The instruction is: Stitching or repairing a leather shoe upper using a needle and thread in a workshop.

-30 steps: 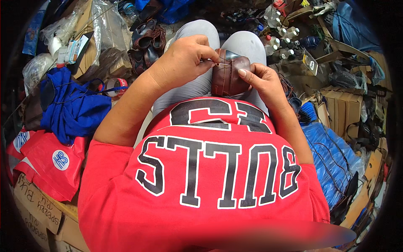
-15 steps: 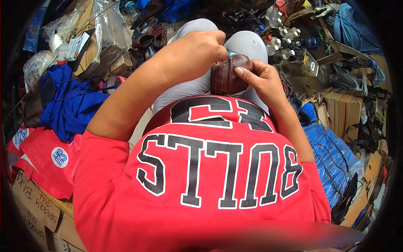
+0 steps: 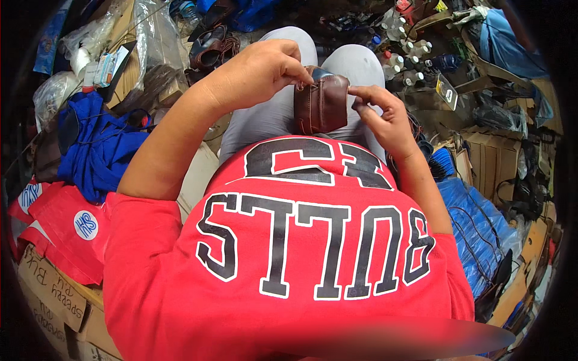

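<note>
A dark brown leather shoe with pale stitching rests on my lap, between my thighs. Bent over its upper left edge is my left hand, thumb and forefinger pinched together beside an eyelet. Whatever lies in that pinch is too small to make out. At the shoe's right edge, the forefinger of my right hand meets the leather, with the thumb bent close under it. Something tiny and pale shows at that fingertip, but I cannot tell what it is. A bluish patch shows at the shoe's far end.
Brown laced shoes lie beyond my left arm. Several small capped bottles stand at the far right. Blue cloth and red bags are heaped on the left. Blue plastic sheeting and a cardboard box lie on the right.
My left hand has lowered to the shoe's eyelet edge. My right thumb has come off the shoe's front, and that hand has shifted to its right edge. More of the shoe shows.
</note>
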`<state>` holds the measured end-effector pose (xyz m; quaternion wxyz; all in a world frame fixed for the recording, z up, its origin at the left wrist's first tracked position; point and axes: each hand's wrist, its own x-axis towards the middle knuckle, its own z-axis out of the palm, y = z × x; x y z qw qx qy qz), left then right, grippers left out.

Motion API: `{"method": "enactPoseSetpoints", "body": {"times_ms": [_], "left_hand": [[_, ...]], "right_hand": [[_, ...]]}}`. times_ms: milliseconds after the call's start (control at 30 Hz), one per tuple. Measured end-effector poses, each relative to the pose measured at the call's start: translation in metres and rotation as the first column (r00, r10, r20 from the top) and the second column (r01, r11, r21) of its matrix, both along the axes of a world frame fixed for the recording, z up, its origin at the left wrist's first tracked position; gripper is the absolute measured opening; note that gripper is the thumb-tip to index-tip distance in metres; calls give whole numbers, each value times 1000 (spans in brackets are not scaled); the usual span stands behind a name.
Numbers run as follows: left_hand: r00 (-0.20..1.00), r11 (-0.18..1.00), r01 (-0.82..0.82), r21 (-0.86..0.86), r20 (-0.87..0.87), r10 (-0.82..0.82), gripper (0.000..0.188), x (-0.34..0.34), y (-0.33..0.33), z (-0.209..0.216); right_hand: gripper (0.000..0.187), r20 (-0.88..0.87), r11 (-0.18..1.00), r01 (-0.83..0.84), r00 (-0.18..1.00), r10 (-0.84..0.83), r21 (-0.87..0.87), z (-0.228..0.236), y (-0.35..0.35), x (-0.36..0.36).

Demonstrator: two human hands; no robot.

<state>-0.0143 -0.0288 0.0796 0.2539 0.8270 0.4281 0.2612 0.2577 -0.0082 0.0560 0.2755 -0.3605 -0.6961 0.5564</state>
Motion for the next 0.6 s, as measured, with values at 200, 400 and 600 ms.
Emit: {"method": "enactPoseSetpoints", "body": {"times_ms": [200, 400, 600], "left_hand": [[999, 990, 52, 134, -18, -50, 13, 11, 8, -3], [953, 953, 17, -301, 293, 75, 17, 27, 4, -21], [989, 995, -79, -59, 120, 86, 36, 32, 2, -21]], "right_hand": [[19, 136, 916, -5, 989, -54, 402, 1, 0, -7], [17, 209, 859, -32, 974, -87, 511, -9, 0, -12], [11, 214, 791, 28, 956, -200, 611, -10, -4, -20]]}}
